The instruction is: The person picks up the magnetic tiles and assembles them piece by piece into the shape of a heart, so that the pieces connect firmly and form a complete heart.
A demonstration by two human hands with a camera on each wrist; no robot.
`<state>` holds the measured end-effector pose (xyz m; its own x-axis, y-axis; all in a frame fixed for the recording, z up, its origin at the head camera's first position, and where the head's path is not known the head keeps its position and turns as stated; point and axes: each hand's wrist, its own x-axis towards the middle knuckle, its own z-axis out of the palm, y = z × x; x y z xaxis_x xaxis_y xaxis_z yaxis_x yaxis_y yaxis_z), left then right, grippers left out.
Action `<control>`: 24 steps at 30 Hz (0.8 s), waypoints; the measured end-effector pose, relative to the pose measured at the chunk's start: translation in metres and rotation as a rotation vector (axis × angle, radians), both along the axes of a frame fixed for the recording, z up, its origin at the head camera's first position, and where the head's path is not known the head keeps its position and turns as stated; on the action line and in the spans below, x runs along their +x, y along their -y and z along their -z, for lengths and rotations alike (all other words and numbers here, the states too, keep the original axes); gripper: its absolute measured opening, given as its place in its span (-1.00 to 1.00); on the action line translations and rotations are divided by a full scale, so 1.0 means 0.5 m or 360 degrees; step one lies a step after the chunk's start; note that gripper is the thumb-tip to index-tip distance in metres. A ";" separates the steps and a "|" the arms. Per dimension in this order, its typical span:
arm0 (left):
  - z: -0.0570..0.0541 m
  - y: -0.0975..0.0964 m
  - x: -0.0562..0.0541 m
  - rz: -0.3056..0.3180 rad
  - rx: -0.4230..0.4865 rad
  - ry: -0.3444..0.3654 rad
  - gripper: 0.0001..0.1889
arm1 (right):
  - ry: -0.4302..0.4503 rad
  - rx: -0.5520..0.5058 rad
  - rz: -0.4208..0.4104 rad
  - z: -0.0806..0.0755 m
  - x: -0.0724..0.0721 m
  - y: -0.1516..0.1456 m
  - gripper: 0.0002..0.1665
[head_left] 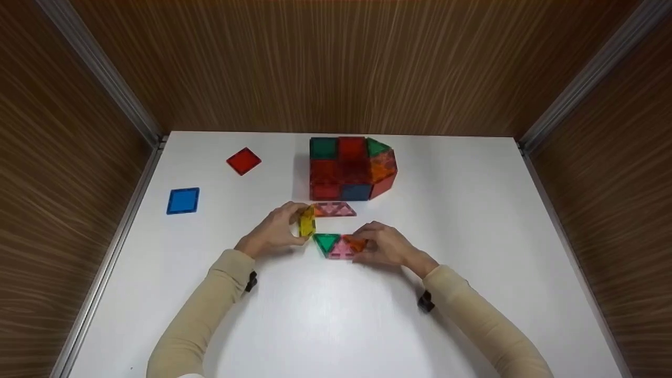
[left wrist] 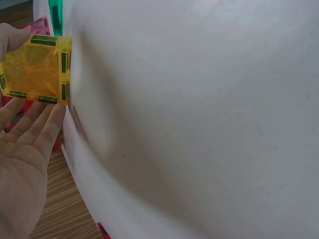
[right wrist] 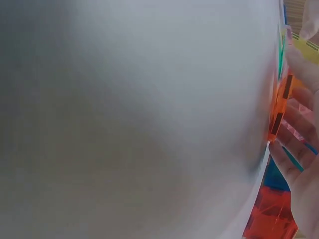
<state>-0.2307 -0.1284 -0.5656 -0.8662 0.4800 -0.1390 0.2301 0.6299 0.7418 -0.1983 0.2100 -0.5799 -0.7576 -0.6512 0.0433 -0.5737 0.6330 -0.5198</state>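
Note:
My left hand (head_left: 273, 227) pinches a yellow square magnetic tile (head_left: 307, 221) between thumb and fingers, and the tile stands on edge. In the left wrist view the yellow tile (left wrist: 32, 69) is see-through with dark magnets along its rim. My right hand (head_left: 387, 245) grips an orange triangle tile (head_left: 358, 242) at the right end of a short flat row. That row continues leftward with a pink triangle (head_left: 342, 249) and a green triangle (head_left: 326, 242). Just beyond lies another strip of pink tiles (head_left: 336, 209), its left end next to the yellow tile.
Behind the strips stands a box-like build of red, green, blue and orange tiles (head_left: 353, 163). On the left lie a loose red square tile (head_left: 244, 161) and a blue square tile (head_left: 183, 200). Wood-grain panels (head_left: 336, 68) enclose the white table (head_left: 336, 325).

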 end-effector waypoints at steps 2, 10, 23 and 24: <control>-0.001 0.001 0.000 0.0005 0.0003 0.0000 -0.12 | 0.0004 -0.0061 0.0006 0.000 -0.002 -0.004 -0.45; 0.000 0.001 -0.002 0.0020 0.0029 0.0013 -0.13 | -0.0047 -0.0348 -0.0027 0.000 -0.016 -0.012 -0.73; -0.004 0.001 -0.002 0.0052 0.0013 -0.0008 -0.12 | 0.0242 -0.0634 0.0150 -0.006 -0.040 0.001 -0.84; -0.004 0.001 -0.002 0.0056 0.0012 -0.0011 -0.12 | 0.0251 -0.0636 0.0156 -0.006 -0.041 0.003 -0.84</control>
